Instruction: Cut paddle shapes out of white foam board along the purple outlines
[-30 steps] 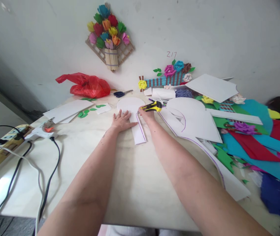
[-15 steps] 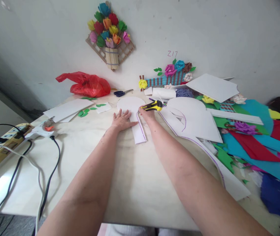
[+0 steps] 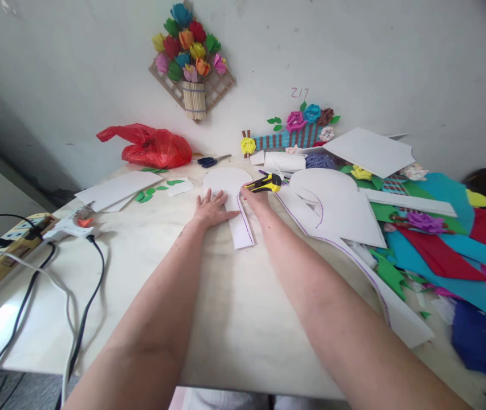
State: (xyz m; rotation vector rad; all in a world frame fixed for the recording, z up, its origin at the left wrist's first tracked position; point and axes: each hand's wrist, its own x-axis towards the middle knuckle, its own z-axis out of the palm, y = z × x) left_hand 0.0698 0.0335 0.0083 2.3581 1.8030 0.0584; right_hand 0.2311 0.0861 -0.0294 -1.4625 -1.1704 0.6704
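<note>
Yellow cutter (image 3: 270,183) fills the right hand's grip (image 3: 254,197), left hand (image 3: 211,209) spread, scissors (image 3: 207,163) beyond, white cutout (image 3: 339,208) alongside.

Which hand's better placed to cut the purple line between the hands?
Right, I'd say: the right hand holds the cutter beside the purple line. The left hand rests spread on the white piece, better placed for steadying it.
</note>
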